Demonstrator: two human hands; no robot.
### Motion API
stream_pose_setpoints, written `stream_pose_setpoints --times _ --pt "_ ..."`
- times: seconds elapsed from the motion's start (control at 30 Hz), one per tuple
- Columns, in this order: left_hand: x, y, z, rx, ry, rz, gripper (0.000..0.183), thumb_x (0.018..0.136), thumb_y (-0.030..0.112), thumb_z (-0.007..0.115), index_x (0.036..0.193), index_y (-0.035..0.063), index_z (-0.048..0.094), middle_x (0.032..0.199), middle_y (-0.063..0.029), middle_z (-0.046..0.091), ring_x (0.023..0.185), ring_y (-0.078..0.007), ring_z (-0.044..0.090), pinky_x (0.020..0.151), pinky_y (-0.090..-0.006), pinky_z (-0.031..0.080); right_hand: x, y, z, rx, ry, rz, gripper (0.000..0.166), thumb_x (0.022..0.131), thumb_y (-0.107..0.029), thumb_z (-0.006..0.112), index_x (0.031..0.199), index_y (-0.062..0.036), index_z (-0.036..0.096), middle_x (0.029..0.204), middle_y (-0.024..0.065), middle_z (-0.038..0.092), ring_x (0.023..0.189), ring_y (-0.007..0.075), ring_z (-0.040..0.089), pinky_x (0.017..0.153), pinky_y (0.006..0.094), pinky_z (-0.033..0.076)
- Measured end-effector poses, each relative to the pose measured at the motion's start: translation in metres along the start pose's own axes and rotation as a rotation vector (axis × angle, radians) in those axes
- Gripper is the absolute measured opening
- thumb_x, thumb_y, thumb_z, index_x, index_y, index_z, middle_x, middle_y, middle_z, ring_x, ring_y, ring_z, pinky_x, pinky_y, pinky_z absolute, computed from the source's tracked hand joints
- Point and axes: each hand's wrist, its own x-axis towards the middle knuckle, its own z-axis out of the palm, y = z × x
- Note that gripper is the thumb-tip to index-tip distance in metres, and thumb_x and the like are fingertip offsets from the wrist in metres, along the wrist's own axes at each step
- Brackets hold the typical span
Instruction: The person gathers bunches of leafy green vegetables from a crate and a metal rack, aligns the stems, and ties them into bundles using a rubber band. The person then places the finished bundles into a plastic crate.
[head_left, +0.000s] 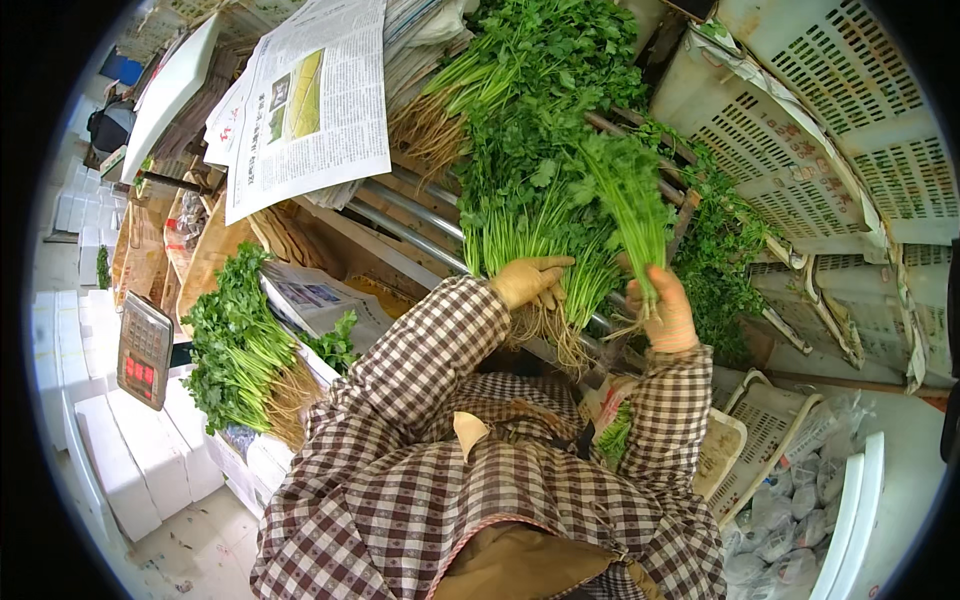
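Observation:
My right hand (666, 311), gloved, holds a small bunch of rooted leafy herb (637, 210), probably coriander, by its lower stems, with the leaves pointing away from me. To its left, my gloved left hand (529, 283) lies over the stems of a larger pile of the same herb (525, 225), just above the pale roots. Its index finger is stretched out and the others bend down. Whether they grip stems is not clear. The pile rests on a rack of metal bars (409, 214). More herb with brown roots (487, 75) lies beyond.
Newspaper sheets (315, 97) lie at the upper left. A bundle of herb (247, 352) sits beside a scale with a lit display (142, 352). White foam boxes (135, 457) stand at left. Slatted plastic crates (795, 150) lean at right, above bagged items (787, 510). Loose greens (720, 262) lie beside the rack.

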Motion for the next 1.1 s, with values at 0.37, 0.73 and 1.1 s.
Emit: stream_pose_setpoints --times 0.37,0.73,1.1 --pt "0.005 -0.004 0.003 -0.113 0.066 -0.02 0.041 0.106 0.023 0.045 0.146 0.0139 0.048 0.092 -0.0062 0.072 0.074 -0.0123 0.068 0.077 -0.0265 0.059 -0.023 -0.058 0.006 0.462 -0.491 -0.499 0.036 0.096 -0.028 0.066 0.122 -0.0033 0.063 0.119 0.0093 0.064 0.081 0.0129 0.057 0.063 0.0299 0.042" --pt "-0.049 0.006 0.004 0.046 0.18 0.189 0.046 0.103 0.033 0.051 0.145 0.0146 0.05 0.123 -0.0085 0.066 0.1 -0.0158 0.065 0.096 -0.0332 0.05 -0.002 0.077 0.007 0.286 -0.009 0.123 0.058 0.088 -0.03 0.076 0.13 0.004 0.055 0.1 0.0058 0.067 0.078 0.0121 0.064 0.064 0.0249 0.054" --pt "-0.049 0.047 0.012 -0.205 -0.152 0.38 0.086 0.087 0.061 0.065 0.143 -0.0005 0.045 0.14 -0.0218 0.052 0.129 -0.0318 0.049 0.115 -0.044 0.032 -0.037 0.055 0.07 -0.092 -0.097 -0.099 0.074 0.079 -0.045 0.08 0.132 -0.0042 0.049 0.116 0.0085 0.062 0.091 0.0154 0.06 0.076 0.0295 0.051"
